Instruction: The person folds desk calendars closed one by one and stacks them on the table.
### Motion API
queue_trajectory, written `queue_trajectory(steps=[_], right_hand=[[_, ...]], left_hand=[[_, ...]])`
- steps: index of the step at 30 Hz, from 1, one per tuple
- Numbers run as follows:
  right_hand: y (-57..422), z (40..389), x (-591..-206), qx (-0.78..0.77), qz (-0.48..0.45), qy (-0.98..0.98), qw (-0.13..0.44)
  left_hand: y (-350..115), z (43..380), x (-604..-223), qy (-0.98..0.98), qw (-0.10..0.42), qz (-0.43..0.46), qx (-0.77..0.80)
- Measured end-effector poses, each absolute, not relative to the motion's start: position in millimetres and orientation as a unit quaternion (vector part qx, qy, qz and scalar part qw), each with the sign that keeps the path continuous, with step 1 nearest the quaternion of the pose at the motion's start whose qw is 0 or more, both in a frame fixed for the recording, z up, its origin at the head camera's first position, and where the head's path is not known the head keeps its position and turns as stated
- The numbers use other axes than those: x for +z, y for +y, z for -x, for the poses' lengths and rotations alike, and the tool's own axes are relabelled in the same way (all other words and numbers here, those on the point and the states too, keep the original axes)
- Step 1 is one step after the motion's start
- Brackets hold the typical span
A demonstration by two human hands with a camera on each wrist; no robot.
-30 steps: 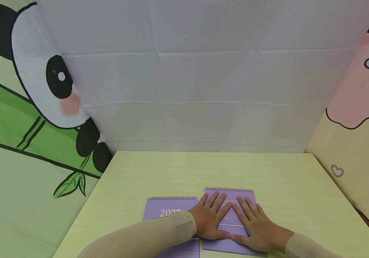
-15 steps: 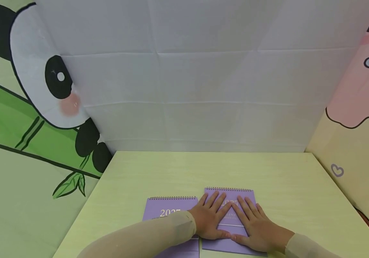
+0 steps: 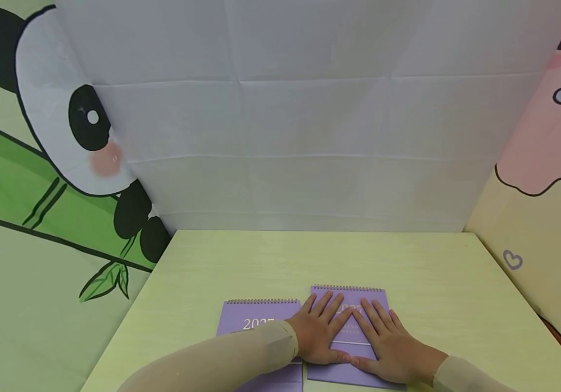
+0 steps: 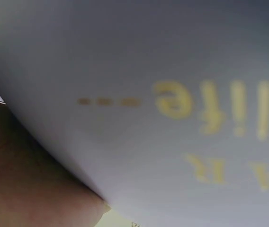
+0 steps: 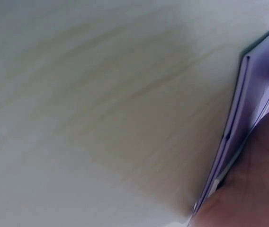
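Observation:
Two purple spiral-bound desk calendars lie side by side on the table in the head view. My left hand [image 3: 316, 335] rests with fingers spread on the right calendar [image 3: 351, 372]. My right hand [image 3: 392, 345] lies on the same calendar, its fingers also spread, the two thumbs meeting near the middle. The hands cover part of its printed cover. My left forearm crosses over the left calendar [image 3: 260, 310], which shows a pale 2025-like print. Blurred gold letters fill the left wrist view on a calendar cover [image 4: 172, 142]. In the right wrist view the calendar's edge [image 5: 236, 109] shows beside my hand.
The pale yellow table [image 3: 260, 261] extends behind and to both sides of the calendars. A white cloth [image 3: 309, 136] hangs at the back. A panda-printed panel [image 3: 55, 163] stands on the left, a pink and cream panel [image 3: 530, 218] on the right.

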State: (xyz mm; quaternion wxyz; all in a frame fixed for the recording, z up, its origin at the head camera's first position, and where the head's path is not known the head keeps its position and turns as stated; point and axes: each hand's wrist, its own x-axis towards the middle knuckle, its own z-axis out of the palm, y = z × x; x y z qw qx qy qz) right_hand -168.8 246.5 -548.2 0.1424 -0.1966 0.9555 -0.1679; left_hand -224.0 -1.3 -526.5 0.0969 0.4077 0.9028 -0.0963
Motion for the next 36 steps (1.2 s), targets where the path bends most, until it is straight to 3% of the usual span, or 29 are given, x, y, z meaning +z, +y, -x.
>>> queue_trajectory(steps=[16, 24, 30, 36], right_hand=[[251.4, 164.6, -547.0, -0.173, 0.194, 0.956, 0.136], [255.8, 164.0, -550.8, -0.207, 0.201, 0.956, 0.050], [256.2, 161.7, -554.2, -0.237, 0.116, 0.965, -0.018], [255.3, 165.2, -554.8, -0.280, 0.036, 0.958, -0.050]], left_hand=[[3.7, 224.4, -526.5, 0.901, 0.090, -0.414, -0.092], [-3.5, 232.3, -522.9, 0.910, 0.096, -0.403, -0.019], [-16.2, 243.4, -516.0, 0.932, 0.033, -0.355, 0.058], [-27.8, 252.9, -512.1, 0.958, 0.020, -0.262, 0.115]])
